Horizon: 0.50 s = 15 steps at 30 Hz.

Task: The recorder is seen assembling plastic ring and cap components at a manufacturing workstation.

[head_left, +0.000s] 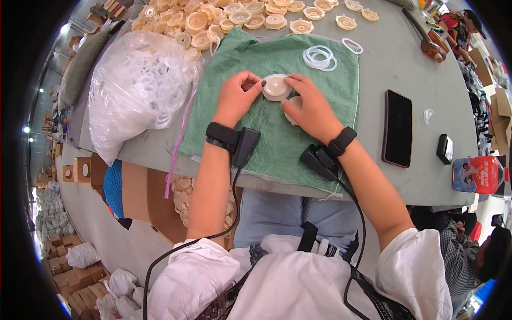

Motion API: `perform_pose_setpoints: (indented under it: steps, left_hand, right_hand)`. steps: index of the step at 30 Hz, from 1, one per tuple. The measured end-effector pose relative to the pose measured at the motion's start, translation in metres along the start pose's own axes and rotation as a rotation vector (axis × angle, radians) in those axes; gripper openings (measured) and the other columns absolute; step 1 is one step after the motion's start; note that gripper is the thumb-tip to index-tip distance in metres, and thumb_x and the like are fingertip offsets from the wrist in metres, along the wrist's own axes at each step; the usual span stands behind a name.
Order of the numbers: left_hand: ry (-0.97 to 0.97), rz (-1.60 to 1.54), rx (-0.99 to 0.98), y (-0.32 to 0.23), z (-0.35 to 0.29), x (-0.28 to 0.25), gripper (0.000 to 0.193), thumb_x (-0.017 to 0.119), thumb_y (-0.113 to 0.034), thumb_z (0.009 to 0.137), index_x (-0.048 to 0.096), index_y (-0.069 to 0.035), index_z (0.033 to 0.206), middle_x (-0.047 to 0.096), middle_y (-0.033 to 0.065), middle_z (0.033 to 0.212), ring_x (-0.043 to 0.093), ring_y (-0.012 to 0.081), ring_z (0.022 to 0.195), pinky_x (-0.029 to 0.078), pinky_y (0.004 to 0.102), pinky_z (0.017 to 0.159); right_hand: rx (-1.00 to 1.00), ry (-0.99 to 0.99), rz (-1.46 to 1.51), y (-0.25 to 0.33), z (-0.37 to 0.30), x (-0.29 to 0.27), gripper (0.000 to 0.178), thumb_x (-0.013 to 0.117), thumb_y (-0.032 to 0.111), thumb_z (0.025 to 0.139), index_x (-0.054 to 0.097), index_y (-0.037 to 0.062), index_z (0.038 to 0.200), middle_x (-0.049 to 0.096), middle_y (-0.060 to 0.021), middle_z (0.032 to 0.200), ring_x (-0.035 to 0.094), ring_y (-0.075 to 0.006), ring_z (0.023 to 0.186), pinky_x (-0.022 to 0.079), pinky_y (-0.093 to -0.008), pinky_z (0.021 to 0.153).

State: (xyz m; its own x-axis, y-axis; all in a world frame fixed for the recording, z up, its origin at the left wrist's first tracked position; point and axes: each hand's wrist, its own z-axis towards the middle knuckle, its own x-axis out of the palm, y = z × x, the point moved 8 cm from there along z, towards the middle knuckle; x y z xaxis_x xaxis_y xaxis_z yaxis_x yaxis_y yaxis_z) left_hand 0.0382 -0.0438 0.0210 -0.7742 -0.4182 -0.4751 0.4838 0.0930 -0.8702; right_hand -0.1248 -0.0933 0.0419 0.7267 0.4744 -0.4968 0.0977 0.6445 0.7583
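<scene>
A grey table (370,122) spreads before the seated person, and on it lies a green woven-plastic sheet (272,144). To its left slumps a clear plastic bag (140,88) stuffed with white rings; beyond sprawls a pile of beige, round plastic caps (197,20). The left hand (237,96) and right hand (314,106) come together over the sheet, fingertips pinching opposite sides of one pale, round plastic cap (276,88). A second pale cap (296,100) shows partly beneath the right hand; I can't tell whether it's gripped. Loose white rings (319,67) lie just beyond. The step looks like working the rim, which likely calls next for even fingertip pressure.
</scene>
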Motion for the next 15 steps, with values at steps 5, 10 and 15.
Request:
perform_pose_setpoints:
  steps: [5,10,15]
  left_hand:
    - [-0.038,-0.005,0.032,0.004,0.002,-0.003,0.012,0.063,-0.013,0.078,0.059,-0.002,0.081,0.062,0.0030,0.072,0.056,0.0109,0.065,0.045,0.0254,0.061]
    - [-0.062,0.058,0.004,0.002,0.004,-0.001,0.012,0.063,-0.012,0.077,0.059,-0.002,0.079,0.062,0.0044,0.071,0.057,0.0129,0.064,0.046,0.0267,0.061]
    - [-0.062,0.052,-0.018,0.009,0.009,-0.002,0.013,0.064,-0.013,0.077,0.059,-0.001,0.079,0.062,0.0054,0.071,0.058,0.0142,0.064,0.046,0.0276,0.061]
  right_hand:
    - [0.012,-0.020,-0.042,0.009,0.000,0.001,0.044,0.062,0.012,0.074,0.050,-0.0072,0.112,0.048,-0.0190,0.118,0.052,-0.0346,0.105,0.044,-0.0369,0.089]
    - [0.010,-0.054,-0.094,0.008,0.000,0.003,0.044,0.062,0.012,0.074,0.050,-0.0084,0.112,0.049,-0.0197,0.117,0.051,-0.0353,0.104,0.043,-0.0373,0.089]
    - [-0.018,-0.081,-0.196,0.007,0.002,0.004,0.048,0.064,0.018,0.072,0.052,-0.0048,0.112,0.051,-0.0181,0.114,0.052,-0.0329,0.102,0.042,-0.0404,0.087]
